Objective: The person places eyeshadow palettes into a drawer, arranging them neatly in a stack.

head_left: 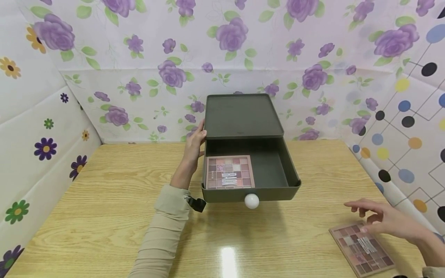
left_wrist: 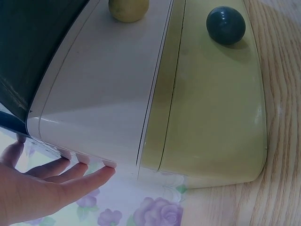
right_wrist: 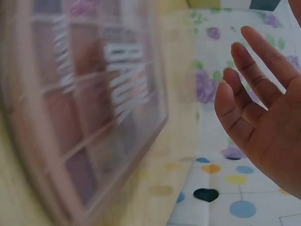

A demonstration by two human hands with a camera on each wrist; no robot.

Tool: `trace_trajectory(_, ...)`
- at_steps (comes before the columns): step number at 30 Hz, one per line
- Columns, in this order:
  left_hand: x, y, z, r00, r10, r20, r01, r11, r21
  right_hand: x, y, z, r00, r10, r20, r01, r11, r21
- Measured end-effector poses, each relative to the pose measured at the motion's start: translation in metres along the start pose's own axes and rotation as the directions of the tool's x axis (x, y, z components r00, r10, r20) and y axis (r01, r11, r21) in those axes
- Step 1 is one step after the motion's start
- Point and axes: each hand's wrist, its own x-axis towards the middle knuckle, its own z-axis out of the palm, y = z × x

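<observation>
A small drawer unit (head_left: pixel 243 116) stands on the table with its dark green top drawer (head_left: pixel 272 170) pulled out. Inside that drawer, on the left, lies an eyeshadow palette (head_left: pixel 230 172). My left hand (head_left: pixel 193 144) touches the unit's left side; in the left wrist view the extended fingers (left_wrist: pixel 89 181) rest against the side near the white drawer (left_wrist: pixel 103 84). On the table at the right lies a second eyeshadow palette (head_left: pixel 361 249). Over its upper edge hovers my right hand (head_left: pixel 389 220), fingers loosely bent and holding nothing; the right wrist view shows this palette (right_wrist: pixel 94 94) beside the hand.
The top drawer has a white knob (head_left: pixel 252 201). Below the white drawer is a yellow drawer (left_wrist: pixel 211 117) with a dark knob (left_wrist: pixel 225 25). Flower-patterned sheeting (head_left: pixel 229 58) backs the wooden table (head_left: pixel 121 200), and dotted sheeting (head_left: pixel 406 127) lines the right side.
</observation>
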Motion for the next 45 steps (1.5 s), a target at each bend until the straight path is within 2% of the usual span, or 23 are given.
trace_trajectory(4,0.000,0.000,-0.001,1.000,0.005,0.004,-0.005,1.000,0.000,-0.006,0.014,0.002,0.998,0.060,0.003,-0.060,0.997,-0.058)
trace_trajectory(7,0.000,0.000,-0.001,1.000,0.008,0.003,-0.008,1.000,-0.004,-0.012,0.024,0.004,0.995,0.094,0.034,-0.091,0.993,-0.076)
trace_trajectory(11,0.000,0.000,0.000,1.000,0.009,0.005,-0.009,1.000,-0.011,-0.021,0.036,0.004,0.995,0.084,0.059,-0.078,0.992,-0.097)
trace_trajectory(17,0.000,0.001,0.000,1.000,0.004,0.001,-0.004,1.000,-0.007,-0.031,0.052,0.002,0.998,0.066,0.023,-0.060,0.974,-0.219)
trace_trajectory(22,0.000,0.001,0.001,1.000,0.005,-0.001,-0.005,1.000,-0.011,-0.038,0.058,0.005,0.992,0.128,-0.007,-0.127,0.979,-0.160)
trace_trajectory(24,-0.004,0.007,0.002,1.000,0.004,0.008,-0.004,1.000,-0.014,-0.039,0.059,0.008,0.990,0.138,-0.005,-0.137,0.982,-0.127)
trace_trajectory(28,-0.014,0.022,0.006,1.000,0.002,0.026,-0.002,1.000,-0.010,-0.041,0.064,0.009,0.988,0.151,-0.013,-0.151,0.971,-0.185)
trace_trajectory(31,-0.017,0.027,0.007,1.000,-0.001,0.028,0.001,1.000,-0.005,-0.041,0.069,0.008,0.990,0.141,-0.026,-0.143,0.969,-0.203)
trace_trajectory(41,-0.018,0.026,0.006,1.000,-0.002,0.020,0.002,1.000,-0.008,-0.036,0.073,0.006,0.999,0.028,-0.028,-0.032,0.983,-0.183)
trace_trajectory(45,-0.019,0.028,0.005,1.000,0.000,0.022,0.000,1.000,0.000,-0.035,0.070,0.006,0.999,0.027,-0.033,-0.033,0.984,-0.175)
